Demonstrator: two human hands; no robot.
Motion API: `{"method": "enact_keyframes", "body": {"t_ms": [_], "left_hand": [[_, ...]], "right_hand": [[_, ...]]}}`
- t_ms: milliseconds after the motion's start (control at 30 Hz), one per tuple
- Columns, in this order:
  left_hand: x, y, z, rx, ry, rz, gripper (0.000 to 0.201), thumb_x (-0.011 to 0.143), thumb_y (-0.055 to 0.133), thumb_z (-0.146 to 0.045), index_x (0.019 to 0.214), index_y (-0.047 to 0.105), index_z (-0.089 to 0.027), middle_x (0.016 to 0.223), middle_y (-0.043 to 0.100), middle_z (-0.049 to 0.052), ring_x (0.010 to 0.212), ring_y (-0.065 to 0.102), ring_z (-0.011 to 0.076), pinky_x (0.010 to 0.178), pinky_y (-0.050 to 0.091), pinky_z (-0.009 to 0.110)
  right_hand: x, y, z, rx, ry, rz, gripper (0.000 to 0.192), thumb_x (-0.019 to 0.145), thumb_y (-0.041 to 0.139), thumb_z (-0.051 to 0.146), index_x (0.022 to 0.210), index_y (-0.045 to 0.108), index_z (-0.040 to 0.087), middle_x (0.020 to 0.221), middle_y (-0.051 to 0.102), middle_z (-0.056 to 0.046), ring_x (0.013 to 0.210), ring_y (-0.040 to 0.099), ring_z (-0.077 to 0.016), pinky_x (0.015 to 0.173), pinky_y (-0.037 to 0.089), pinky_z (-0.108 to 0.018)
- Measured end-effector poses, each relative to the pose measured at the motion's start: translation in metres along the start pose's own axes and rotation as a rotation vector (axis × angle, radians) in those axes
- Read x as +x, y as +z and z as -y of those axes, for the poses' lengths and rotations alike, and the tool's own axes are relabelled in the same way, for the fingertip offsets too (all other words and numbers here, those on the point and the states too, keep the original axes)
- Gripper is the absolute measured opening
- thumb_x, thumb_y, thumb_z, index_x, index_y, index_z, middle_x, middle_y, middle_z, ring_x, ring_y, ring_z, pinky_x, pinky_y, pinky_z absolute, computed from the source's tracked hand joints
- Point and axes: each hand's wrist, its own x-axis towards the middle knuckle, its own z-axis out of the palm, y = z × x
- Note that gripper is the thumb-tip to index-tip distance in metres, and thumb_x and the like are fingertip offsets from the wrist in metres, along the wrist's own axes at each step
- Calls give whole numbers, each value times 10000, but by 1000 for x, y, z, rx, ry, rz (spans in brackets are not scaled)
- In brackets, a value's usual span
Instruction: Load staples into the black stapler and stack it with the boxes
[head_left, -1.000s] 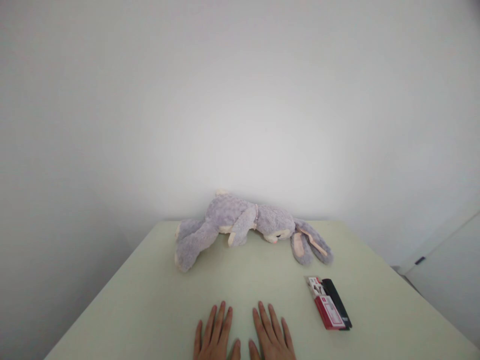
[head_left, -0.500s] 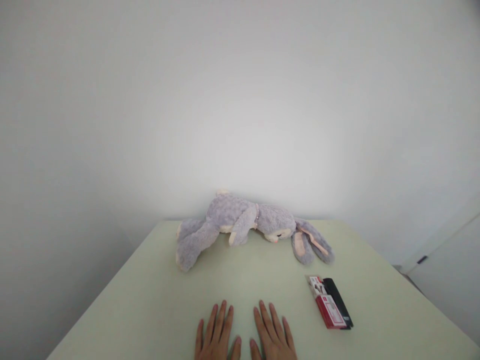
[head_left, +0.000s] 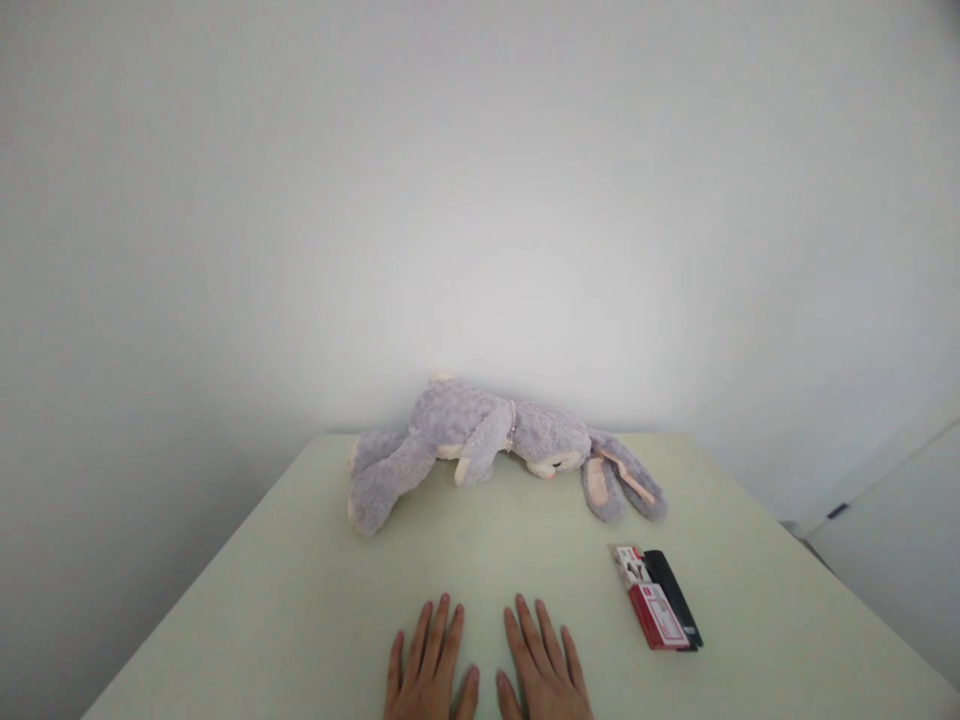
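Observation:
My left hand [head_left: 429, 668] lies palm down on the pale green table [head_left: 315, 600], fingers spread and holding nothing. Beside it, a small gap apart, my right hand [head_left: 545, 668] rests flat in the same way. Right of my right hand are a red and white packet [head_left: 654, 605] and a long black object [head_left: 675, 597], lying close together; I cannot tell what the black one is. Beyond both hands a grey plush rabbit [head_left: 465, 425] lies on its side, its ears to the right and its feet to the left.
A plain white wall [head_left: 480, 200] rises behind the table's far edge, close behind the rabbit. At the right, lower down, is a white panel with a small dark fitting [head_left: 838, 510].
The whole view has shifted very slightly, with things sitting a little higher in the picture. Both hands stay flat on the table, and nothing on it has moved.

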Motion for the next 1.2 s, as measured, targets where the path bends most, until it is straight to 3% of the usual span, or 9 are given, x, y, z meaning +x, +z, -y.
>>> {"method": "enact_keyframes", "body": {"t_ms": [500,767,1000,1200], "left_hand": [[-2,-2,0,32,23,-19,592,1010,376,-467,1571,202,-391,1652,269,-12,1516,327,304,1215,255,616],[0,-2,-1,14,14,-8,594,1010,386,-454,1567,190,-385,1656,250,-12,1522,312,315,1213,247,644],[0,-3,0,15,2,21,588,1006,379,-453,1564,212,-380,1652,244,-15,1522,308,320,1210,240,659],[0,-3,-1,4,0,25,601,1000,393,-465,1566,214,-377,1653,242,-13,1520,310,328,1206,241,672]], "right_hand": [[-2,7,-4,-23,-22,13,614,911,492,426,1520,467,347,1588,406,24,1443,443,-340,1172,339,-577],[1,6,-25,0,-164,68,657,965,453,504,1587,283,377,1598,367,34,1397,507,-323,1072,464,-525],[-2,9,-4,-20,-22,13,617,914,502,413,1523,459,326,1601,353,35,1444,440,-340,1171,346,-583],[-2,8,-8,64,-11,38,672,883,545,360,1543,419,358,1597,359,33,1436,438,-379,1159,358,-629]]}}
